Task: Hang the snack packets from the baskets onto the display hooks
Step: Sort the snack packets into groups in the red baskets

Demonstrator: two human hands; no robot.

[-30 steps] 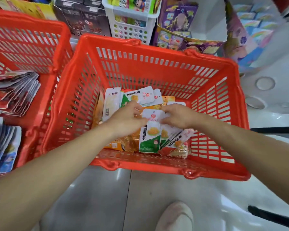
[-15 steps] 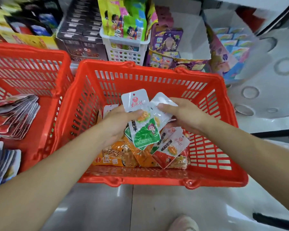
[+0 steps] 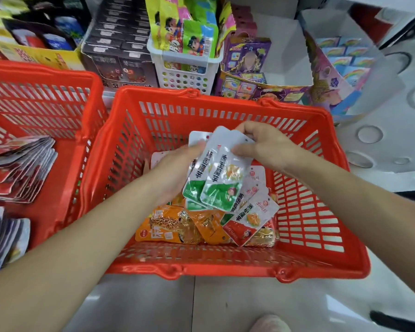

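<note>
1. A red basket (image 3: 225, 268) stands on the pale floor (image 3: 249, 300); every place below is given from this basket.
2. Over the middle of its inside, a small fan of green-and-white packets (image 3: 217, 185) is held clear of the pile beneath. Their white header ends point toward the basket's far wall.
3. The left hand (image 3: 175, 171) reaches in over the near-left corner and grips the fan from its left side. The thumb lies along the packets' upper left edge, and the fingers are hidden behind them.
4. The right hand (image 3: 266, 147) reaches in over the right wall and pinches the white top of the front packet. The thumb is on the packet's face and the fingers curl over its upper edge.
5. On the basket's bottom, toward the near wall, lie orange packets (image 3: 173, 226). Red-and-white packets (image 3: 249, 219) overlap them on the right.
6. Just beside the left wall stands a second red basket (image 3: 46, 77) holding stacked packets (image 3: 19, 168).
7. Behind the far wall sit a white perforated bin (image 3: 185, 75) of bright cartoon packs, dark boxes (image 3: 120, 51) and purple boxes (image 3: 247, 56).
8. In front of the near rim, a shoe toe (image 3: 268, 323) shows on the floor.
</note>
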